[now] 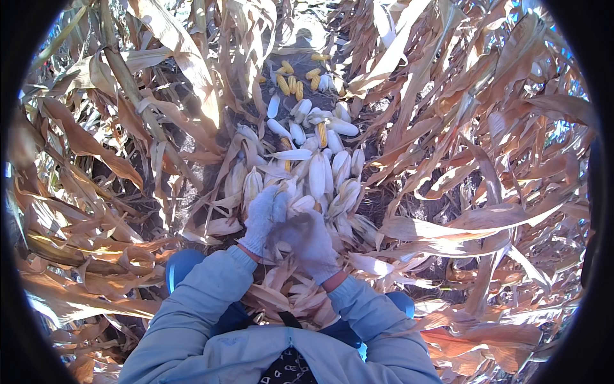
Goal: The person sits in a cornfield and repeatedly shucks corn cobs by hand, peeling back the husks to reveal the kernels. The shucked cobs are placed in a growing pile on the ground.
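In a white knitted glove, my left hand [264, 222] is curled at the near edge of a pile of corn ears in dry husks [316, 176]. Close against it on the right is my gloved right hand [312, 242], partly blurred, with a brownish smear over its fingers. Pale husk shows at the left fingertips, but whether either hand grips an ear is hidden. Bare yellow corn cobs [292, 85] lie on the soil beyond the pile. One partly husked yellow ear [321, 135] rests among the husked ones. Loose stripped husks [283, 288] lie below my hands, between my legs.
Dry standing corn stalks [139, 105] and long curled leaves [470, 225] crowd in from the left and right. My knees, in blue, are bent on both sides of the loose husks. Bare soil [268, 62] shows around the far cobs.
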A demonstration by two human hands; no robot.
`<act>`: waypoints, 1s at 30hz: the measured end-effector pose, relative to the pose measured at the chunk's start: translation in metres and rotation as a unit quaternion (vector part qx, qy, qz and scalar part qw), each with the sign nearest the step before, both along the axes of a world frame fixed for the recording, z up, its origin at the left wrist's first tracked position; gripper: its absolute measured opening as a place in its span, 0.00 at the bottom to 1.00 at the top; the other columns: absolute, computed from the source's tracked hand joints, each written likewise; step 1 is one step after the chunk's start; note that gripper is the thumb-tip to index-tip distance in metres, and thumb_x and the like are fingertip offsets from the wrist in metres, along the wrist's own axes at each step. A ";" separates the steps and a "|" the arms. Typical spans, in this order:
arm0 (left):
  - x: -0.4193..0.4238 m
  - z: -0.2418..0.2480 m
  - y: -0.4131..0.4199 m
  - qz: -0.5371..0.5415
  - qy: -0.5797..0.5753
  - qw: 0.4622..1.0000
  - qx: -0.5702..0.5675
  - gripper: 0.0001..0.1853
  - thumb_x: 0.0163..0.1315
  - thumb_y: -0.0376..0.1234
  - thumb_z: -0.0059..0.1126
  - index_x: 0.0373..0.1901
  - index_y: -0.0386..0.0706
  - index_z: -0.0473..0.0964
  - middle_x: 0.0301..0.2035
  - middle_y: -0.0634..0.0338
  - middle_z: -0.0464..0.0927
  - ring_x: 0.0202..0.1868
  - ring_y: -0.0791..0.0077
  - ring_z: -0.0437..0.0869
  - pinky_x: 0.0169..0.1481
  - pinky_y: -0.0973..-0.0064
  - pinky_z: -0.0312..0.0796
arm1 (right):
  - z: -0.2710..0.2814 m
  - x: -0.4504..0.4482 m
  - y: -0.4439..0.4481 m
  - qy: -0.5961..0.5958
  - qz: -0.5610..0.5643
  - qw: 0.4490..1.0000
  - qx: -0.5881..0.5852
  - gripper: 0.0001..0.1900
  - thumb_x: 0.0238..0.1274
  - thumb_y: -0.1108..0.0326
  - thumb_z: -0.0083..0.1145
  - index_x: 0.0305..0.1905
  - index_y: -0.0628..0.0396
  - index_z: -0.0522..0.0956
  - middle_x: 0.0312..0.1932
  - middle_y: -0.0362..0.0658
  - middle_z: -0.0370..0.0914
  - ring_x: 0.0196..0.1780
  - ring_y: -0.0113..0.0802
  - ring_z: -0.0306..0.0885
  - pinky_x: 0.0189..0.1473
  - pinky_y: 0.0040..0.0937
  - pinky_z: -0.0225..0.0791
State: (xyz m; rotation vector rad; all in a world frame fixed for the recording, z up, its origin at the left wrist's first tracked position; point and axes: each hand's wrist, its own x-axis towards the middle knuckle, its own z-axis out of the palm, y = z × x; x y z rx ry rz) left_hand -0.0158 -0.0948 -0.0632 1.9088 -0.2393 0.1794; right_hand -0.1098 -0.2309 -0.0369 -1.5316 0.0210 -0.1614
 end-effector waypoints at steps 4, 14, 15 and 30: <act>-0.012 0.040 -0.008 0.002 -0.100 0.994 0.031 0.11 0.74 0.35 0.59 0.49 0.38 0.80 0.36 0.41 0.84 0.39 0.44 0.87 0.42 0.56 0.77 | -0.017 0.001 -0.011 -0.009 -0.035 0.995 -0.097 0.26 0.65 0.64 0.73 0.63 0.58 0.73 0.49 0.47 0.85 0.53 0.39 0.86 0.55 0.36 0.77; -0.021 0.048 -0.011 -0.034 -0.116 0.991 0.061 0.13 0.74 0.33 0.57 0.53 0.35 0.81 0.39 0.40 0.85 0.43 0.42 0.88 0.47 0.56 0.77 | -0.023 -0.001 -0.007 0.040 0.039 0.927 0.371 0.18 0.71 0.67 0.67 0.60 0.58 0.77 0.49 0.47 0.85 0.55 0.40 0.84 0.53 0.37 0.79; -0.023 0.049 -0.014 -0.039 -0.130 0.988 0.069 0.13 0.74 0.32 0.57 0.53 0.35 0.81 0.40 0.40 0.85 0.43 0.42 0.88 0.48 0.56 0.77 | -0.031 0.007 -0.008 0.068 0.051 0.887 0.454 0.17 0.72 0.65 0.65 0.60 0.59 0.78 0.50 0.47 0.85 0.56 0.39 0.84 0.54 0.38 0.79; -0.011 0.032 -0.016 0.027 -0.083 0.988 -0.125 0.07 0.77 0.27 0.55 0.50 0.37 0.80 0.39 0.55 0.82 0.42 0.69 0.83 0.50 0.69 0.76 | -0.078 0.034 -0.014 0.049 -0.195 0.960 0.193 0.14 0.81 0.53 0.55 0.51 0.53 0.76 0.35 0.41 0.78 0.33 0.36 0.75 0.35 0.37 0.71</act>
